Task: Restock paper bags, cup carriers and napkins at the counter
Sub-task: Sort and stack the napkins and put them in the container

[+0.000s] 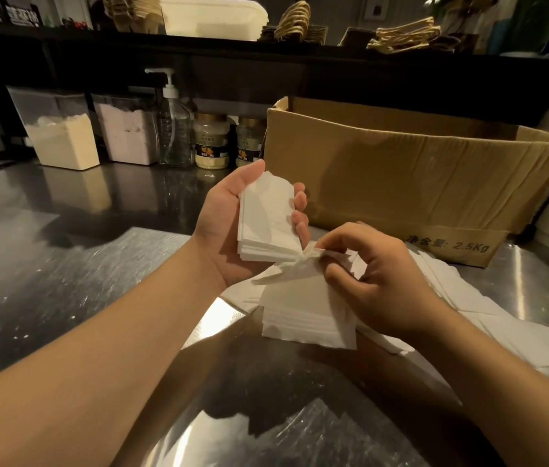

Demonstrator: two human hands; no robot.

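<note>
- Left hand [229, 224] curls round a napkin stack [266, 220], held above the tabletop [64, 264].
- Right hand [377, 274] pinches a loose napkin [286, 271] over a second stack [307, 315] lying by the box [401, 173].

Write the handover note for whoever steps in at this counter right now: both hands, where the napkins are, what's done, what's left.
Left hand: holds a squared-up stack of napkins, palm up, above the counter.
Right hand: pinches a loose napkin off the napkin pile on the steel counter.
More napkins lie spread under and to the right of that hand.
Open cardboard box stands just behind.
Done: one handful gathered.
Left: gather the rest and stock them. Paper bags and cup carriers are not being handled here.
</note>
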